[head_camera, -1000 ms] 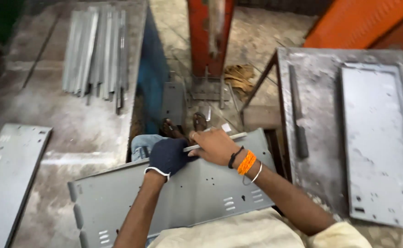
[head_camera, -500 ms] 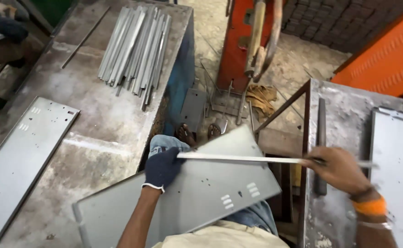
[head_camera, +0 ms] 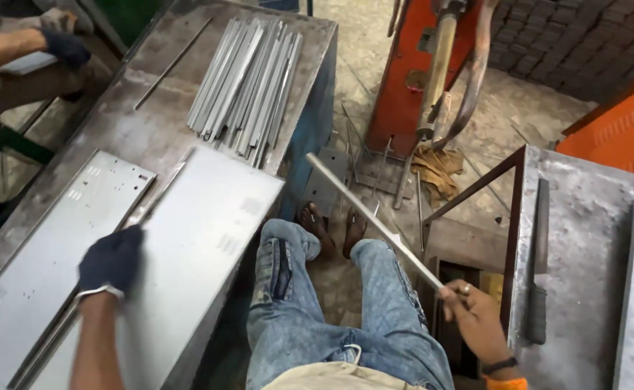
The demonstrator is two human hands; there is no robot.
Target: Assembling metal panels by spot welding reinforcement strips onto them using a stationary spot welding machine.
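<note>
Left hand (head_camera: 111, 260): covered by a dark navy knitted glove, finished at the wrist with a pale band; the forearm above it is left bare. Right hand (head_camera: 470, 312): ungloved, a ring worn on one finger, a dark band at the wrist with an orange band beside it. Legs: clad in faded blue jeans (mottled with wear at the knees). Feet: bare. Torso: a beige garment is seen at the waist.

I see my left hand (head_camera: 110, 261) in a dark navy glove with a white cuff. The panel (head_camera: 180, 245), strip (head_camera: 372, 218) and strips (head_camera: 245, 83) are pale grey. My jeans (head_camera: 317, 310) are faded blue, the welder (head_camera: 411, 79) orange-red, my wristband (head_camera: 506, 383) orange.
</note>
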